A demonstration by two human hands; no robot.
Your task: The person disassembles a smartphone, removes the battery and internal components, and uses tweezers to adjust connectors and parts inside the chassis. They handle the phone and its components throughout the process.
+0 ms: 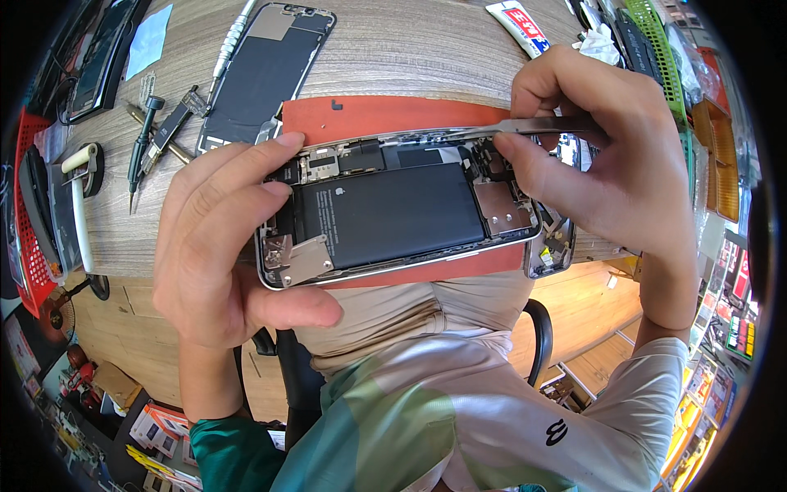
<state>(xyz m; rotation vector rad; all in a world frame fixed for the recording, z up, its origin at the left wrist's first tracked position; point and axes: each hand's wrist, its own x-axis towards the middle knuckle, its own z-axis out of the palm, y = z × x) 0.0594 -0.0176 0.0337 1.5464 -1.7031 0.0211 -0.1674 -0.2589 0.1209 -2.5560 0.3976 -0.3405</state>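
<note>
An opened smartphone (pixel 402 217) is tilted up over the front edge of the table, its insides facing me. A black battery (pixel 361 234) fills its middle, with metal plates and boards around it. My left hand (pixel 205 234) grips the phone's left end, fingers over the far edge and thumb at the near side. In my right hand (pixel 615 148) is a pair of tweezers (pixel 549 125), pinched between thumb and fingers. Their tips lie along the phone's far long edge; what they touch there is too small to tell. Beneath the phone lies an orange-red mat (pixel 393 115).
Behind the mat lies a detached phone screen (pixel 270 70). A screwdriver (pixel 143 152) and small parts are at the left, beside a red basket (pixel 31 213). A white tube (pixel 518 26) lies at the back. Another opened phone (pixel 551 246) sits right of the mat, green basket (pixel 660 53) beyond.
</note>
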